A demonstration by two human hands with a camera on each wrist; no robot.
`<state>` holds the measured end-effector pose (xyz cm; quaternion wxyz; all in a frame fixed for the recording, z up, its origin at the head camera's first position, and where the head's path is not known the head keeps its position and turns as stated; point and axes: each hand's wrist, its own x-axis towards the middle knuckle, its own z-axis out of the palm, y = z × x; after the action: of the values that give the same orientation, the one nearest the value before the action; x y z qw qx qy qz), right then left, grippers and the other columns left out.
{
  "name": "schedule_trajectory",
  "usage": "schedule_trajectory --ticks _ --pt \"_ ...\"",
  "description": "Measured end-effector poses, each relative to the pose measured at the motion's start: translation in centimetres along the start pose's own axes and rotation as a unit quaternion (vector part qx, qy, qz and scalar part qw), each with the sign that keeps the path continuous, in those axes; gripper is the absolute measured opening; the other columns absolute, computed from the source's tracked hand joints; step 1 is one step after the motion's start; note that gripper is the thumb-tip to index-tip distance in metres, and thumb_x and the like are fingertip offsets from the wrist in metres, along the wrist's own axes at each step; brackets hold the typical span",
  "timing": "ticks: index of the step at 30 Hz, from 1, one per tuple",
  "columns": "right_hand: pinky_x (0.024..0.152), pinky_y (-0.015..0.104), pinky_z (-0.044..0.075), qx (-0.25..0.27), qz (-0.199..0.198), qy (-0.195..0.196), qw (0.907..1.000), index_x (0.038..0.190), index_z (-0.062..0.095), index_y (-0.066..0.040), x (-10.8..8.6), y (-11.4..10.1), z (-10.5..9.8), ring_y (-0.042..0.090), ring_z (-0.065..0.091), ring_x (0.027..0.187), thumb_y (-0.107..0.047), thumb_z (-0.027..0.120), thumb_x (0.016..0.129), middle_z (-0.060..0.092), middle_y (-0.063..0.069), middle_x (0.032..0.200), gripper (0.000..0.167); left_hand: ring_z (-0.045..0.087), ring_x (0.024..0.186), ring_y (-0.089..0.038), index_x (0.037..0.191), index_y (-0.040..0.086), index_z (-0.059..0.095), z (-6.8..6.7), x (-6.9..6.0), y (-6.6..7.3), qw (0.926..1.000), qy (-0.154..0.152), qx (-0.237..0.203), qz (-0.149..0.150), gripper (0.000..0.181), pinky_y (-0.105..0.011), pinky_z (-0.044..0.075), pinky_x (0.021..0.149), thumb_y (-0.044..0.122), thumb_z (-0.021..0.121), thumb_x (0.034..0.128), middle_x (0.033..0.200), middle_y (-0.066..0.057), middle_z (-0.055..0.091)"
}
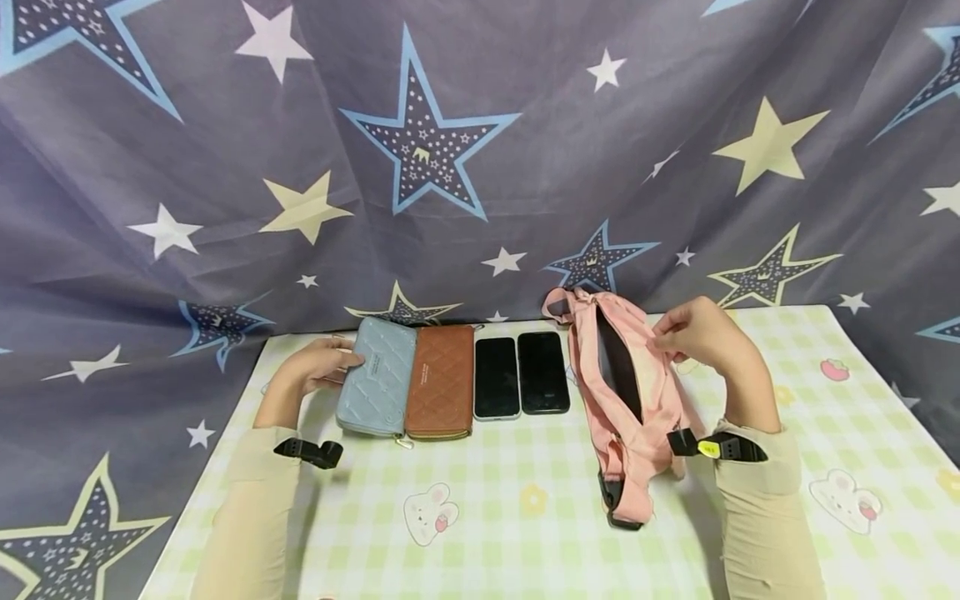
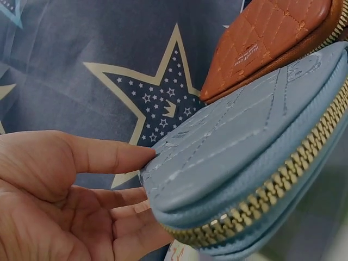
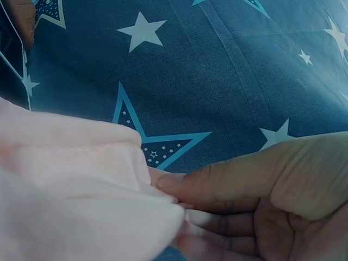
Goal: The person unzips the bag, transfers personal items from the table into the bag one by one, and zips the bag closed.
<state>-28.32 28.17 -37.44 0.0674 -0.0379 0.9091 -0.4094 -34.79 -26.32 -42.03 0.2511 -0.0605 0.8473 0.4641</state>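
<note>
At the left of the row, a light-blue quilted zip wallet (image 1: 378, 387) lies beside a brown quilted zip wallet (image 1: 442, 383). My left hand (image 1: 326, 365) pinches the blue wallet by its left edge, thumb on top and fingers at the side and underneath. The gold zip of the blue wallet (image 2: 255, 201) faces the left wrist camera. On the right lies a pink waist bag (image 1: 660, 400), its long zip opening gaping and dark inside. My right hand (image 1: 705, 337) pinches the bag's right edge between thumb and fingers; the pink cloth (image 3: 81, 174) bunches there.
Two dark-screened phones, a left phone (image 1: 497, 379) and a right phone (image 1: 543, 372), lie between the brown wallet and the bag. A green-checked tablecloth (image 1: 495, 550) covers the table. Behind its far edge hangs a grey star-patterned curtain (image 1: 562, 183).
</note>
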Motion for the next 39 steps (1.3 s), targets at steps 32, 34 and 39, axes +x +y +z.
schedule_trajectory --ticks 32,34,39 --pt "0.055 0.025 0.055 0.018 0.005 0.001 0.9998 0.102 0.07 0.017 0.1 -0.1 -0.3 0.008 0.062 0.059 -0.002 0.073 0.089 0.068 0.0 0.065 0.023 0.072 0.075 -0.006 0.158 0.004 0.033 0.0 -3.8 1.7 0.99 0.12 -0.017 0.071 0.073 -0.025 0.06 0.072 0.025 0.068 0.098 0.094 0.011 0.069" --pt "0.055 0.024 0.054 0.02 0.005 -0.001 0.9998 0.102 0.07 0.017 0.0 0.0 -0.3 0.008 0.062 0.059 -0.002 0.072 0.089 0.068 0.0 0.064 0.023 0.073 0.076 -0.007 0.158 0.005 0.034 0.4 -4.3 1.9 0.9888 0.127 -0.017 0.077 0.073 -0.026 0.061 0.073 0.026 0.069 0.0978 0.1 0.006 0.07" --pt "0.054 0.023 0.053 0.025 0.006 -0.004 0.9997 0.101 0.07 0.017 -0.2 0.1 -0.1 0.009 0.062 0.059 -0.001 0.072 0.088 0.068 0.001 0.065 0.022 0.073 0.078 -0.005 0.158 0.007 0.036 1.6 -5.2 2.6 0.9873 0.123 -0.034 0.094 0.072 -0.026 0.061 0.074 0.025 0.07 0.0973 0.107 0.001 0.069"
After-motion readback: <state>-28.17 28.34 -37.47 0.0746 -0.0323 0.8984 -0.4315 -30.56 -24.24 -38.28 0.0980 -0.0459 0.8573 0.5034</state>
